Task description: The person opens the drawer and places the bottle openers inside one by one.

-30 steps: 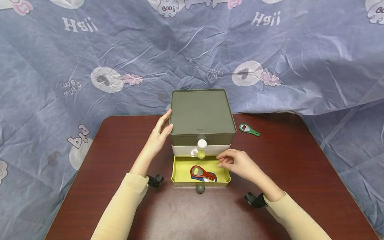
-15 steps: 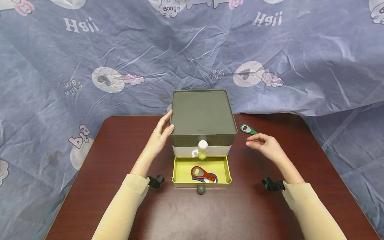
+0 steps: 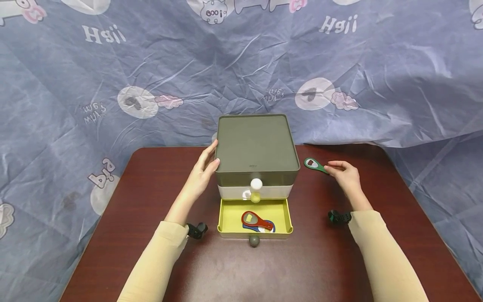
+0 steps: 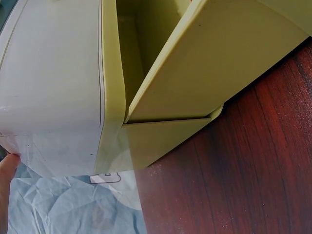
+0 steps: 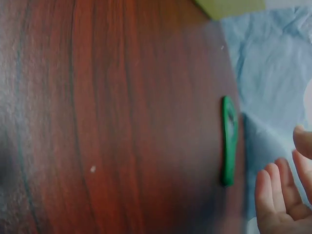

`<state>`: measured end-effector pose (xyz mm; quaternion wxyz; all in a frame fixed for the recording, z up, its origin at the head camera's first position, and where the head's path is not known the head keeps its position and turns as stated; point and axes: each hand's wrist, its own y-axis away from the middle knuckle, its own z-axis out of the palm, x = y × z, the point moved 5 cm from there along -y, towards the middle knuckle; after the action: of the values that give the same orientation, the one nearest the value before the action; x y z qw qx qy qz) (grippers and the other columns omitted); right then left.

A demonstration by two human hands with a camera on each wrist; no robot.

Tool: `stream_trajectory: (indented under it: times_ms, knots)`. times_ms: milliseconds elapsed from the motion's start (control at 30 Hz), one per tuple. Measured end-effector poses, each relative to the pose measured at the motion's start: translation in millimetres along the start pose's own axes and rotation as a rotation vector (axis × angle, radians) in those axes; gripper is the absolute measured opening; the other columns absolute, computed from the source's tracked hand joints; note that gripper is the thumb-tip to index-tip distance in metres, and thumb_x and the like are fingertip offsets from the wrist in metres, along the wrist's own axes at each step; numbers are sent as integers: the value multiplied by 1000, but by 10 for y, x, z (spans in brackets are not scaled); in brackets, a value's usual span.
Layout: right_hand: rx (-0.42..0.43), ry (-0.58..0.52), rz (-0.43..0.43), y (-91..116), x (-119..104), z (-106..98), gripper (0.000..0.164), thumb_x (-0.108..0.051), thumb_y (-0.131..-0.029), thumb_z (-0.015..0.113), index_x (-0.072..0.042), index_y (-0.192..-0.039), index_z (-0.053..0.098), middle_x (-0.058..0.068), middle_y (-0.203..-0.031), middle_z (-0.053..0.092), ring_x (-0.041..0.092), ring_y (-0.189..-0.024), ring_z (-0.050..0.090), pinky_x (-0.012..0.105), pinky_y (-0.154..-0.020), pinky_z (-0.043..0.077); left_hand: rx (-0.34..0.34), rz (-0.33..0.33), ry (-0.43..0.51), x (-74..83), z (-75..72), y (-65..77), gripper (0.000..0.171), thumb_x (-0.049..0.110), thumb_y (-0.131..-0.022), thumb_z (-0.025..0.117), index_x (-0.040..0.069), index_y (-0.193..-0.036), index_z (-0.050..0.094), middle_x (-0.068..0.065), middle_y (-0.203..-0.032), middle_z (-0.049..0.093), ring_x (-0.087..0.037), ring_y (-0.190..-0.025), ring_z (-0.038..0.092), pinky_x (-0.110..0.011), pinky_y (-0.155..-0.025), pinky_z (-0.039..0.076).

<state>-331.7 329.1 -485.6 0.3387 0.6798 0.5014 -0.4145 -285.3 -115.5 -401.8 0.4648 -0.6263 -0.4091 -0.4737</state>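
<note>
A small drawer cabinet point(image 3: 256, 142) with a dark green top stands at the table's middle. My left hand point(image 3: 200, 172) rests against its left side, thumb and fingertips at the upper edge. The lowest drawer point(image 3: 232, 212), yellow inside, is pulled out. In it a red bottle opener point(image 3: 260, 221) lies partly over a blue one point(image 3: 250, 227). Right of the cabinet, a green bottle opener point(image 3: 312, 164) lies on the table. My right hand point(image 3: 347, 174) hovers by its handle end, fingers relaxed; in the right wrist view, the fingers point(image 5: 275, 190) are apart from the opener.
The dark red wooden table point(image 3: 151, 235) spreads around the cabinet. A blue-grey printed cloth point(image 3: 188, 63) hangs behind the table's far edge. The white drawer point(image 3: 234, 192) above the yellow one is closed. The pulled-out drawer's round knob point(image 3: 254, 240) sticks out toward me.
My right hand has moved from over the open drawer to the right and back, up to the green bottle opener's handle. The left hand has stayed on the cabinet.
</note>
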Motion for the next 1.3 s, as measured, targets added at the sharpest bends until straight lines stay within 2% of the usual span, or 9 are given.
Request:
stream_trajectory:
  times_ms: [133, 233, 367, 433, 500, 633, 767, 1033, 1300]
  knots:
    - [70, 88, 56, -62, 101, -36, 49, -27, -89, 74, 0, -128, 63, -34, -69, 52, -12, -69, 54, 12, -67, 45, 0, -1, 9, -10, -4, -1, 57, 16, -104, 46, 19, -157, 25, -8, -163, 23, -25, -150, 23, -57, -116, 28]
    - [98, 193, 79, -90, 147, -53, 48, -33, -88, 74, -4, -126, 65, -27, -76, 56, -7, -73, 48, 17, -69, 42, 0, -1, 12, -17, -8, -5, 57, 16, -104, 46, 19, -157, 26, -7, -163, 24, -25, -150, 23, -55, -117, 27]
    - [101, 259, 86, -112, 186, -43, 48, -34, -90, 72, -4, -127, 65, 2, -101, 71, 1, -80, 50, 20, -71, 42, -1, 3, 19, -20, -6, -13, 56, 15, -104, 46, 18, -157, 26, -7, -163, 24, -24, -150, 23, -53, -118, 26]
    - [88, 281, 81, -114, 194, -28, 48, -32, -91, 70, -3, -129, 63, 16, -116, 68, 8, -86, 54, 21, -72, 42, -3, 5, 21, -16, -4, -14, 56, 15, -104, 46, 18, -157, 26, -8, -163, 24, -25, -150, 23, -53, -118, 26]
    - [69, 298, 69, -119, 198, -11, 49, -31, -92, 69, -2, -130, 61, 24, -124, 65, 19, -95, 60, 24, -74, 43, -3, 7, 20, -11, -3, -11, 56, 14, -105, 45, 17, -157, 26, -8, -162, 24, -25, -150, 24, -54, -118, 27]
    - [23, 317, 44, -127, 199, 32, 50, -28, -93, 67, 1, -133, 58, 26, -132, 59, 37, -116, 56, 40, -88, 47, -3, 3, 16, 1, -2, 1, 57, 15, -104, 46, 18, -157, 25, -7, -163, 23, -25, -150, 24, -54, -117, 27]
    - [0, 337, 36, -158, 223, 74, 51, -26, -93, 67, 3, -134, 56, 27, -136, 55, 42, -125, 50, 51, -101, 42, -5, 5, 21, -1, 0, 6, 57, 14, -104, 46, 18, -157, 25, -7, -163, 23, -24, -150, 23, -53, -118, 27]
    - [3, 397, 2, -210, 180, 169, 52, -22, -91, 69, 5, -133, 56, 27, -131, 59, 43, -122, 52, 51, -102, 40, -2, 6, 9, -26, -13, 5, 57, 16, -104, 46, 19, -157, 26, -8, -163, 24, -26, -150, 24, -56, -116, 28]
    - [-6, 429, 10, -224, 177, 264, 46, -20, -91, 69, 5, -129, 59, 28, -127, 61, 45, -118, 48, 53, -99, 39, 1, -3, 14, -9, -12, 11, 56, 17, -104, 47, 20, -157, 27, -7, -163, 25, -24, -150, 25, -53, -117, 28]
